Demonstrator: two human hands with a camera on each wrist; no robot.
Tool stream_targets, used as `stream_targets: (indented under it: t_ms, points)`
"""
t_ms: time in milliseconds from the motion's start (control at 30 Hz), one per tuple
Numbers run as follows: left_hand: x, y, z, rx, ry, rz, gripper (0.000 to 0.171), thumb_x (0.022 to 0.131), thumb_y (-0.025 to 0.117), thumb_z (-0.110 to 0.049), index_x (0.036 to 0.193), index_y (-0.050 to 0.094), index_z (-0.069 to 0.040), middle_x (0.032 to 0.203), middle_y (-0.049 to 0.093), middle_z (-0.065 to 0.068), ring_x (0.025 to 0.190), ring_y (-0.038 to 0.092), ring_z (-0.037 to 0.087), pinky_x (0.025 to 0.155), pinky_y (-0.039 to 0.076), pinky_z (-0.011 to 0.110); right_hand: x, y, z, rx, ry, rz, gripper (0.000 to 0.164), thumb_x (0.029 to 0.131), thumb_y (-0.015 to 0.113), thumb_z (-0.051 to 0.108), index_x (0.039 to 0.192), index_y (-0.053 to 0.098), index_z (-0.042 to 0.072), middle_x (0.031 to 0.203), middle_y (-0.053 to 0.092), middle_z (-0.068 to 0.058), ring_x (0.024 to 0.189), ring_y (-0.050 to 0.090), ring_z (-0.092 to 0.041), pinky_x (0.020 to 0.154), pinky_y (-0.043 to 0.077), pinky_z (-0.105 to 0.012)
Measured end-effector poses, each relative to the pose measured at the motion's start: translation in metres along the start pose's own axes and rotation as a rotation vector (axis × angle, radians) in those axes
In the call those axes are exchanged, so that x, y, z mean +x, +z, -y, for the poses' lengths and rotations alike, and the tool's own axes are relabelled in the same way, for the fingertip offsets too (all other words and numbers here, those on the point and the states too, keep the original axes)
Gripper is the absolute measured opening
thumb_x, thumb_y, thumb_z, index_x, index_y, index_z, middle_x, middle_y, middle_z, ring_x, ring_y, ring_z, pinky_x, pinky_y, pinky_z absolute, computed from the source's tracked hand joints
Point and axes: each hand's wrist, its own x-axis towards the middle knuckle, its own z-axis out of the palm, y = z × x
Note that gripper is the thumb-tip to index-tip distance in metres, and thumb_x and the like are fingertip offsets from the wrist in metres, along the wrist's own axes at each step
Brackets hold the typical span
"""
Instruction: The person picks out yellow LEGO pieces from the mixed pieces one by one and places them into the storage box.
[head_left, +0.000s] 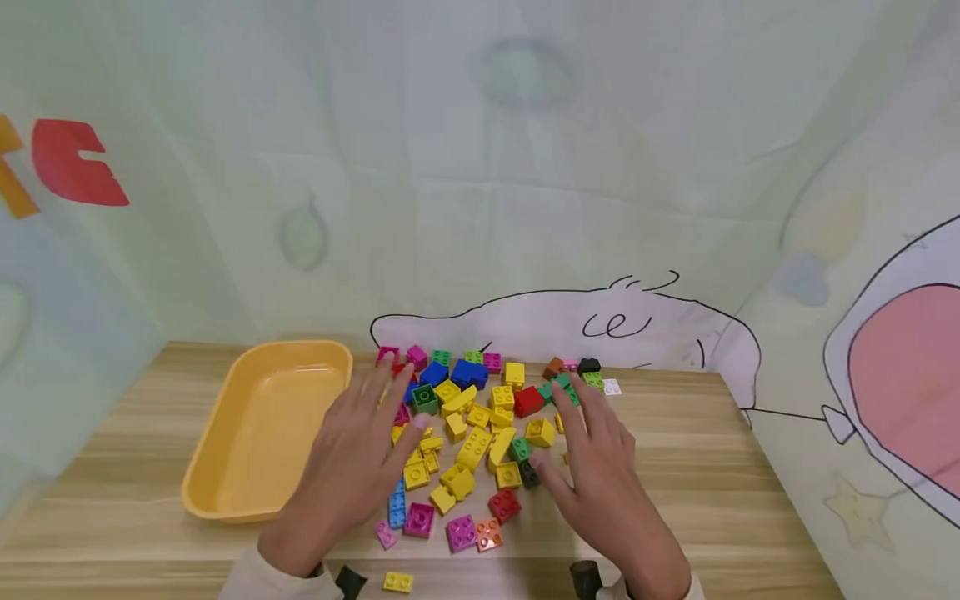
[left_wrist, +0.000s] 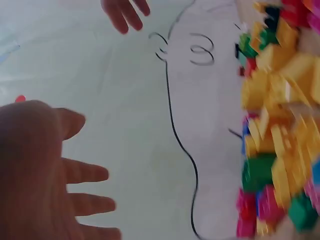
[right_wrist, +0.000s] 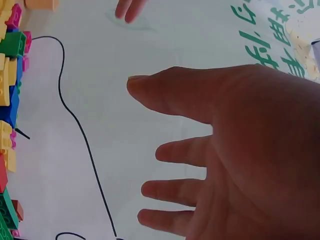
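Above either side of the bricks (head_left: 474, 448), left hand (head_left: 348, 454) and right hand (head_left: 606, 471) (thumbs inward), both spread wide.

Left hand (head_left: 352, 454) is hovering over left side of loose bricks (head_left: 475, 448); right hand (head_left: 603, 467) is hovering over right side. Fingers (head_left: 571, 418) are pointing forward. Yellow bricks (head_left: 501, 447) are filling middle. Yellow-orange tray (head_left: 270, 437) is standing left of bricks on wood-grain worktop (head_left: 712, 483). Patterned backdrop (head_left: 450, 183) is hanging behind.

The wood-grained tabletop (head_left: 712, 467) is being backed by a pale green sheet (head_left: 420, 208); a red print (head_left: 67, 162) is being displayed above the tabletop's left side, a pink print (head_left: 907, 375) beyond its right.
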Motion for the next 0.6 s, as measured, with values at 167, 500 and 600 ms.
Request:
stream_targets:
  t_ms: [167,500,600]
  points:
    - [-0.022,-0.017,0.049,-0.078,-0.042,-0.18,0.053,0.103,0.049,-0.027,0.149,0.039,-0.004,0.159,0.027,0.023,0.144,0.02,0.049,0.113,0.022,0.074,0.003,0.001,-0.001,-0.075,-0.121,-0.056,0.064,0.091,0.072,0.027,0.147,0.046,0.011,0.149,0.046,-0.009,0.136,0.041,-0.031,0.107,0.043,-0.057]
    - [-0.061,-0.012,0.149,-0.28,-0.508,-0.34,0.058,0.098,0.051,-0.014,0.149,0.034,0.006,0.153,0.028,0.034,0.139,0.026,0.054,0.102,0.028,0.077,0.003,0.001,-0.014,-0.08,-0.185,-0.106,0.053,0.084,0.081,0.02,0.132,0.061,0.011,0.13,0.06,-0.005,0.118,0.055,-0.025,0.098,0.054,-0.049]
    - [-0.068,0.0,0.16,-0.464,-0.65,-0.259,0.063,0.101,0.05,-0.02,0.156,0.024,-0.005,0.158,0.025,0.031,0.143,0.022,0.053,0.115,0.02,0.071,0.004,0.002,-0.015,-0.07,-0.192,-0.095,0.05,0.085,0.08,0.019,0.131,0.062,0.011,0.129,0.061,-0.005,0.116,0.056,-0.024,0.097,0.055,-0.048]
